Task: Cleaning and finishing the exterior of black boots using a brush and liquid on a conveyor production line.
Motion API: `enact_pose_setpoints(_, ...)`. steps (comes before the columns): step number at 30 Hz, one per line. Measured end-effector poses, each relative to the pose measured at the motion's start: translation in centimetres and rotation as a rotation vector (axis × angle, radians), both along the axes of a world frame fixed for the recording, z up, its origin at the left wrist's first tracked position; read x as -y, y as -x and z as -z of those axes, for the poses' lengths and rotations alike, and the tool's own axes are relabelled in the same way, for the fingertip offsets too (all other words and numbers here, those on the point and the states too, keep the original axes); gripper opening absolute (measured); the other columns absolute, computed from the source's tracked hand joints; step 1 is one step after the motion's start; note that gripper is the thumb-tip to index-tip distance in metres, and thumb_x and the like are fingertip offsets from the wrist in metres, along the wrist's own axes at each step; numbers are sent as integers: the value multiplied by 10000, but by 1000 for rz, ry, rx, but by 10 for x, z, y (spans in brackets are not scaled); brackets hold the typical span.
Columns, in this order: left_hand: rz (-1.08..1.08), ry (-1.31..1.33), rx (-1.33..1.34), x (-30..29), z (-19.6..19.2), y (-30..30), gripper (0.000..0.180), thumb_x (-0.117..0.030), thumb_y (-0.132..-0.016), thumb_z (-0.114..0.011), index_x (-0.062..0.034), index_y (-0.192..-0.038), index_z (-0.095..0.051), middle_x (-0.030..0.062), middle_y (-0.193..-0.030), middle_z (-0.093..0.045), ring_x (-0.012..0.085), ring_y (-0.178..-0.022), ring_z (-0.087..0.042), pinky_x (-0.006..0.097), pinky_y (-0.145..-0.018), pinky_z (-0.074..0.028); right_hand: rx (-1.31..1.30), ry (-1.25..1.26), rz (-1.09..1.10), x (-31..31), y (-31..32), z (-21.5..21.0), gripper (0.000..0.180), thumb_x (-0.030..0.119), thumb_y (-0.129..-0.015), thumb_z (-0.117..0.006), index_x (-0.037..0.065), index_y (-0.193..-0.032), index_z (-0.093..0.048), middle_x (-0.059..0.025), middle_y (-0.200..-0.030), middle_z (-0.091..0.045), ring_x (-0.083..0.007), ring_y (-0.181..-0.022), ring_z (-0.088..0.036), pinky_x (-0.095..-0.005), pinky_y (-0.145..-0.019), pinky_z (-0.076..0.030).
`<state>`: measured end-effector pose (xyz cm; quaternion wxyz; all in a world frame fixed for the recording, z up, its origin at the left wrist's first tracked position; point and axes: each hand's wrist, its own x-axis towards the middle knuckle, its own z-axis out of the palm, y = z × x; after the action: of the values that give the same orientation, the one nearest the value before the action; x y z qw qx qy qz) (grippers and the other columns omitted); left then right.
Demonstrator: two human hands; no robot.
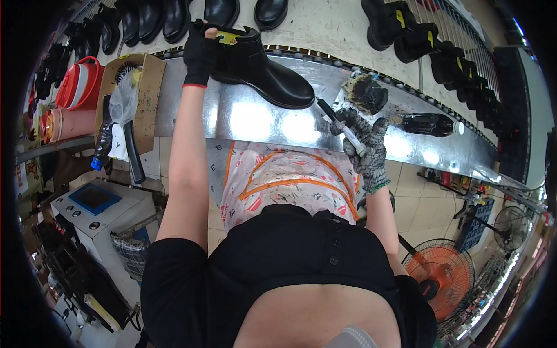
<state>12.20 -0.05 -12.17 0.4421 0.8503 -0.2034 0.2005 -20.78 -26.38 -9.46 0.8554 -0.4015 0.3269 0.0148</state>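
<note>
My left hand [200, 57], in a black glove with a red cuff, grips a shiny black ankle boot [267, 69] by the top of its shaft. The boot is tilted, its toe pointing right and towards me, over the metal ledge. A yellow and black piece shows at the boot's opening. In a grey knitted glove, my right hand [372, 145] is closed around a slim pen-like tool [352, 139] with a white barrel and a black front part. That tool's black end lies close to the boot's toe; whether they touch I cannot tell.
Beyond the ledge [249, 124], a belt carries several black boots [174, 20]. A black-stained clump [366, 95] and a dark bottle with a white cap [432, 124] sit at right. At left stand a cardboard box [152, 87] and red container [75, 87]. An orange fan [444, 275] stands lower right.
</note>
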Motion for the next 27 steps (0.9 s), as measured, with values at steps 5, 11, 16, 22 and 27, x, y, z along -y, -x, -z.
enact_pose_setpoints(5, -64, -52, 76, -2, -23, 37, 660, -603, -741, -625, -31, -1052, -513, 135, -815, -653, 318, -784, -646, 388, -665, -483, 42, 97, -17, 5, -6, -12, 777, 710, -865, -241, 82, -1123, -619, -29, -854, -652, -42, -442, -422, -170, -370, -310)
enact_pose_setpoints(11, -161, -146, -35, 5, -54, 98, 668, -577, -626, -740, -73, -981, -481, 100, -737, -620, 304, -661, -634, 378, -573, -481, 14, 344, -7, 1, -13, -17, 757, 698, -873, -253, 85, -1120, -622, -20, -826, -652, -45, -437, -421, -175, -365, -303)
enact_pose_setpoints(16, -171, -139, -182, 15, -78, 141, 705, -518, -522, -832, -101, -949, -457, 44, -684, -576, 224, -596, -607, 340, -562, -479, -15, 375, 7, -1, -15, -14, 777, 698, -869, -255, 59, -1153, -592, -44, -888, -644, -57, -454, -412, -180, -378, -306)
enact_pose_setpoints(22, -129, -159, -282, 20, -96, 171, 715, -454, -498, -869, -85, -938, -443, 38, -662, -571, 179, -572, -592, 301, -539, -473, 40, 567, -36, -5, -15, -18, 610, 555, -927, -309, 64, -1148, -598, -52, -912, -652, -65, -518, -464, -183, -427, -340)
enact_pose_setpoints(27, -39, -73, -396, 23, -102, 188, 628, -328, -558, -873, -70, -925, -435, 17, -631, -519, 108, -541, -510, 240, -514, -434, 50, 318, -87, 3, -10, -21, 308, 267, -933, -483, 70, -1132, -610, -71, -933, -668, -78, -633, -548, -215, -495, -409)
